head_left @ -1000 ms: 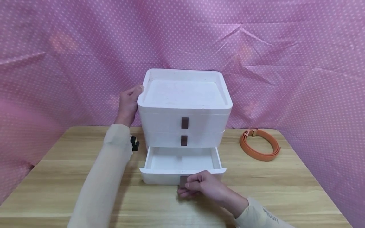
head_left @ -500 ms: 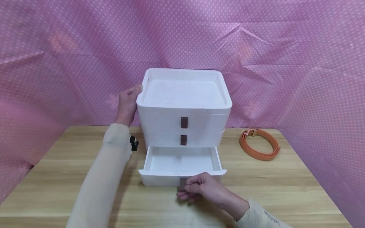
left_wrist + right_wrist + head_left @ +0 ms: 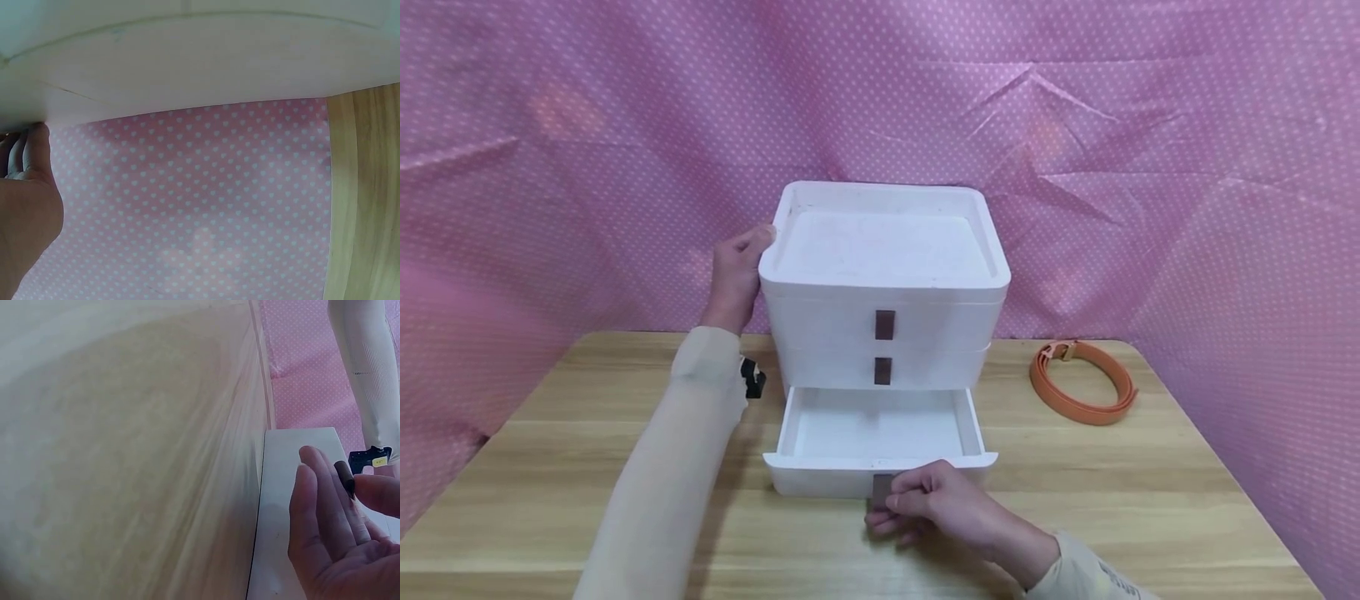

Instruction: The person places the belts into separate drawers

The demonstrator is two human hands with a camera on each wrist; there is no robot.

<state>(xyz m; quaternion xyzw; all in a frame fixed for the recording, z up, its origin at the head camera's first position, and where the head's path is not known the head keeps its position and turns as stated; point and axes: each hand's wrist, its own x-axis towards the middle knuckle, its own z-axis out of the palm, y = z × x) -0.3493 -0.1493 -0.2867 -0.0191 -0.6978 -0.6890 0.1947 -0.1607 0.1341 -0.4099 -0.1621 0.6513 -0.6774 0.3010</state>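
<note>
Right hand (image 3: 938,502) in narrow pinch on brown tab (image 3: 882,488), likely for moving bottom drawer (image 3: 820,481) jutting from white cabinet (image 3: 827,325) on wooden table (image 3: 550,492). Orange belt (image 3: 1078,410), coiled, right of cabinet. Left hand (image 3: 736,271) at cabinet's upper left edge, presumably for bracing; cannot tell grip, being partly hidden. Pink dotted cloth (image 3: 880,92) behind.

Right hand (image 3: 947,507) pinches brown tab (image 3: 882,488) on open bottom drawer (image 3: 820,482); left hand (image 3: 735,275), farther back and left of it, holds white cabinet (image 3: 880,250) at upper edge (coiled orange belt (image 3: 1078,409) right of both hands).
</note>
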